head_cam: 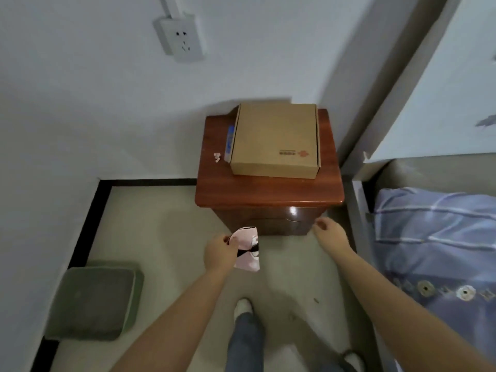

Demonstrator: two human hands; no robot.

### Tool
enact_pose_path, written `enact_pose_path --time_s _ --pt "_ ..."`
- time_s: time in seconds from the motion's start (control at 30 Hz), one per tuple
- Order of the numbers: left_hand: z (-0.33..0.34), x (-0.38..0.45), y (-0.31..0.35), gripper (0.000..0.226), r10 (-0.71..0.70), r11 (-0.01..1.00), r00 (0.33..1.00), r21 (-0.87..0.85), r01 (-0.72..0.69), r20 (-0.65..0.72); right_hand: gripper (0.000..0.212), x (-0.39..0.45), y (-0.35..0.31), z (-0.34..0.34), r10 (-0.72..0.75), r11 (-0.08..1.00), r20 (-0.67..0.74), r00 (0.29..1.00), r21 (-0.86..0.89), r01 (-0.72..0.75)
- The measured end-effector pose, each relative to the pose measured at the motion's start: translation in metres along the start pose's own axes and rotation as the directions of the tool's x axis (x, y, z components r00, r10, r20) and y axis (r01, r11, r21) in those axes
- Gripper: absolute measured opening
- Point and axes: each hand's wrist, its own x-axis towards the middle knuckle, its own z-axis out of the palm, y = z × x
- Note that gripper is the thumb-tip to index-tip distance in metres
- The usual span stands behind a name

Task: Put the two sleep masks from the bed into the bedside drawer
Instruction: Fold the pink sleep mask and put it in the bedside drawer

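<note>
1 mask (248,249) is pinched in your left hand (218,251); your right hand (328,232) hangs empty and loose by the shut drawer (271,224).

Pink sleep mask (248,251) with a black strap across its middle and a small printed motif, folded and hanging upright, pinched at its left edge. Bedside drawer (271,224), glossy reddish-brown wood, closed, set in the cabinet front just beneath the overhanging top edge. A second mask cannot be made out.
</note>
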Motion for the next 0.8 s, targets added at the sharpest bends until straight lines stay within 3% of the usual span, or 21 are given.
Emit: enact_pose_path --time_s 0.1,0.2,0.4,0.57,0.7,0.8 --pt "0.010 0.054 -0.033 0.020 -0.026 1.000 1.000 0.001 0.026 -0.013 0.040 0.042 0.014 0.030 0.220 0.966 -0.091 0.971 0.162 -0.204" --pt "0.034 0.099 -0.053 0.021 -0.010 1.000 1.000 0.013 0.010 0.001 0.062 0.084 0.031 0.052 0.330 0.904 -0.158 0.931 0.338 -0.263" --pt "0.072 0.163 -0.066 0.015 0.059 0.988 0.985 -0.135 -0.081 -0.161 0.074 0.148 0.058 0.076 0.259 0.891 -0.325 0.910 0.445 -0.095" --pt "0.088 0.179 -0.066 0.007 0.098 0.960 0.965 -0.233 -0.156 -0.242 0.054 0.164 0.063 0.080 0.231 0.863 -0.457 0.859 0.504 0.036" --pt "0.095 0.185 -0.066 0.007 0.075 0.962 0.941 -0.226 -0.156 -0.331 0.050 0.166 0.066 0.075 0.200 0.869 -0.522 0.829 0.486 0.096" --pt "0.087 0.172 -0.081 0.006 0.124 0.963 0.950 -0.197 -0.185 -0.287 0.054 0.150 0.082 0.073 0.201 0.880 -0.499 0.843 0.470 0.068"
